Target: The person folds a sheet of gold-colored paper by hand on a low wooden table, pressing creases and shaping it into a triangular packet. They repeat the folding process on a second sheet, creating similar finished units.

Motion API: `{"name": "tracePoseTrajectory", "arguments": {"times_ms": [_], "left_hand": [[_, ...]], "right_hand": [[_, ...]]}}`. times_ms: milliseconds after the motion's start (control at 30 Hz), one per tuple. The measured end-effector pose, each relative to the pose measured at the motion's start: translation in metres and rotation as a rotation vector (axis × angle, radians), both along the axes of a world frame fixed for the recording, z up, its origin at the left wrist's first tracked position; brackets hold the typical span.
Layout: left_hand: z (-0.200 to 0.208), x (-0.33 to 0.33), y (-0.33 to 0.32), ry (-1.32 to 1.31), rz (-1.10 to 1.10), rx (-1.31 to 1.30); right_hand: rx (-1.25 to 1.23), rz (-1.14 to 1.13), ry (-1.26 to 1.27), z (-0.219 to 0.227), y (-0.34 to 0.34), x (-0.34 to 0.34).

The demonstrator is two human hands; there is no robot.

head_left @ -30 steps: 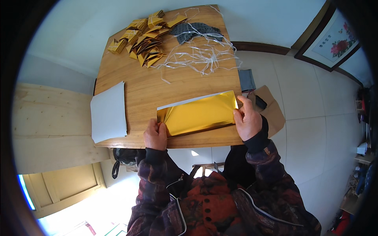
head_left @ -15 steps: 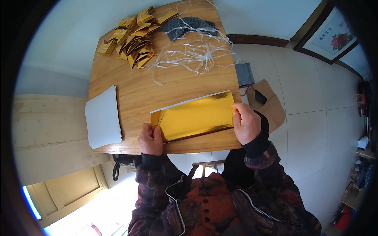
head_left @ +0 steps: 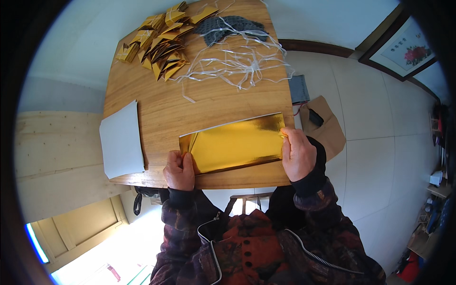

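A folded sheet of shiny gold foil paper [head_left: 235, 145] lies across the front of the table, its white back showing as a thin line along the far edge. My left hand [head_left: 179, 172] pinches its left end, where a crease runs up from the fingers. At the right end my right hand [head_left: 299, 153] is closed on the edge, thumb and fingers together. To the left rests a stack of white-backed sheets [head_left: 121, 141]. Folded gold paper pieces [head_left: 166, 45] are heaped at the far left of the table, some bundled with pale strips.
White plastic strips [head_left: 249, 69] spread in a tangle over the far right of the wooden table [head_left: 156, 111], beside a dark grey knitted cloth [head_left: 232, 27]. On the floor to the right are a brown cardboard piece [head_left: 327, 121] with a black object on it and a grey item [head_left: 298, 89].
Both hands keep hold of the gold foil paper. The paper and hands sit slightly lower in the view, and the crease at its left end shows more.
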State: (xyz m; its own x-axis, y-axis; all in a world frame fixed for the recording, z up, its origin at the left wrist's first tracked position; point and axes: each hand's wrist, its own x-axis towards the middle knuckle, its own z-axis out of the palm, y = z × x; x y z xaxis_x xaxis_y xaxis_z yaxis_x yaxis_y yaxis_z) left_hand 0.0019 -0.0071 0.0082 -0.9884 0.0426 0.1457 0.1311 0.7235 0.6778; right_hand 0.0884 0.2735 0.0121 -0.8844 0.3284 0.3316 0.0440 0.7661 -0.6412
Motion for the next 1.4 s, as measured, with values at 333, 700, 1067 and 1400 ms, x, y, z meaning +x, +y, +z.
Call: {"name": "tracePoseTrajectory", "arguments": {"times_ms": [333,700,1067,1400], "left_hand": [[0.0002,0.001,-0.0011,-0.05,0.013,0.021],[0.0048,0.0024,-0.0009,-0.103,0.026,0.039],[0.0041,0.0016,0.001,-0.079,0.035,0.057],[0.0016,0.0021,0.0002,-0.055,0.035,0.041]], "right_hand": [[-0.093,-0.032,-0.056,0.0062,-0.0005,-0.002],[-0.095,-0.029,-0.067,0.0086,-0.0018,-0.0032],[-0.104,-0.04,-0.072,0.0079,-0.0031,-0.0037],[-0.036,-0.036,-0.035,0.0065,-0.0026,-0.0052]]}}
